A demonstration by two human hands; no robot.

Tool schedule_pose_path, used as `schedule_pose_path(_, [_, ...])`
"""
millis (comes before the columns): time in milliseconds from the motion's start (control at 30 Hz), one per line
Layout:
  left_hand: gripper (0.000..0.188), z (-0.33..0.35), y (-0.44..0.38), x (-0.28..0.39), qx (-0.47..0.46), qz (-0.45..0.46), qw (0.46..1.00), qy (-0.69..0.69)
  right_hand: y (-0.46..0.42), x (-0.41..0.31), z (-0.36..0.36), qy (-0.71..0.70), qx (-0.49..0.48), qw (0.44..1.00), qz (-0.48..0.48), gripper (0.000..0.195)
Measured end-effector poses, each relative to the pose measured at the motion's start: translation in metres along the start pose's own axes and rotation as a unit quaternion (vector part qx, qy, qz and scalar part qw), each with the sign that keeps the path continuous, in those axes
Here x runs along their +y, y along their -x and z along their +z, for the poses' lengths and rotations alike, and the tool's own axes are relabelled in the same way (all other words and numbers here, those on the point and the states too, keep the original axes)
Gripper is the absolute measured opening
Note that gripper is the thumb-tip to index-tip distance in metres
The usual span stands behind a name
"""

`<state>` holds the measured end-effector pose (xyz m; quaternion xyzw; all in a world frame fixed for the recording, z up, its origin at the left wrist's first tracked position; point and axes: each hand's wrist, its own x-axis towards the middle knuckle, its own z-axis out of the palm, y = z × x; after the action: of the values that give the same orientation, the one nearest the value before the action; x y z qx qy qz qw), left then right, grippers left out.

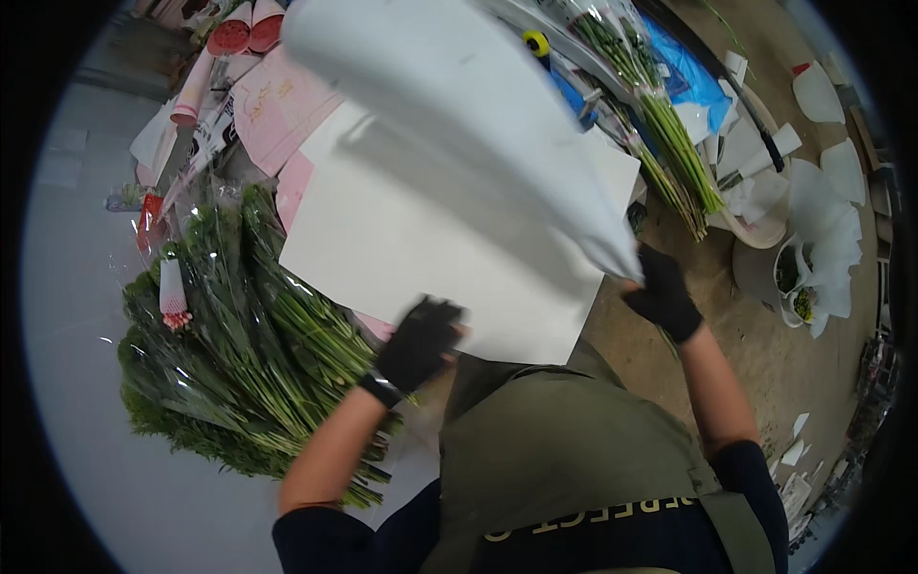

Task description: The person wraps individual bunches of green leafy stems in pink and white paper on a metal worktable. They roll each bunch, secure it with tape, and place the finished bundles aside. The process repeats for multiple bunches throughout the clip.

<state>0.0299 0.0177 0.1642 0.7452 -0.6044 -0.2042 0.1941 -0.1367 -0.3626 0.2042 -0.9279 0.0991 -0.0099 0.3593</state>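
My right hand (661, 294), in a black fingerless glove, grips the bunched near corner of a large pale wrapping sheet (459, 93). This sheet is lifted and curved, casting a shadow on the white paper sheets (430, 244) lying beneath it. My left hand (422, 336), gloved the same way, is at the near left edge of those white sheets. It is blurred, and its fingertips are partly hidden, so whether it pinches the paper is unclear. Just left of it, long green stems with bushy heads (272, 344) lie in clear plastic sleeves.
Pink paper (276, 107) lies behind the white sheets. At the back right are wrapped green stems (667, 136), a blue plastic bag (692, 68) and a yellow-black round object (536, 43). A pale tub (771, 228) and a wrapped flower bucket (753, 276) stand right.
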Motion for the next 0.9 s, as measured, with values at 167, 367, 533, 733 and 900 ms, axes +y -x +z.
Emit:
schedule_pose_path(167, [0.07, 0.095, -0.065, 0.071, 0.016, 0.031, 0.999, 0.018, -0.031, 0.066, 0.083, 0.013, -0.032, 0.991, -0.126, 0.059])
schedule_pose_path(367, [0.067, 0.127, -0.094, 0.094, 0.07, -0.075, 0.994, -0.036, -0.028, 0.055, 0.102, 0.056, 0.003, 0.991, -0.119, 0.066])
schedule_pose_path(533, [0.06, 0.13, -0.109, 0.105, 0.053, 0.001, 0.992, -0.111, -0.016, 0.048, 0.079, 0.099, 0.029, 0.982, -0.156, 0.086])
schedule_pose_path(733, [0.055, 0.135, -0.113, 0.102, 0.008, 0.051, 0.984, -0.17, -0.004, 0.056, 0.074, 0.131, 0.108, 0.964, -0.206, 0.079])
schedule_pose_path(900, [0.058, 0.125, -0.115, 0.106, -0.029, 0.031, 0.987, -0.155, 0.054, 0.053, 0.078, -0.052, 0.132, 0.985, -0.095, 0.025])
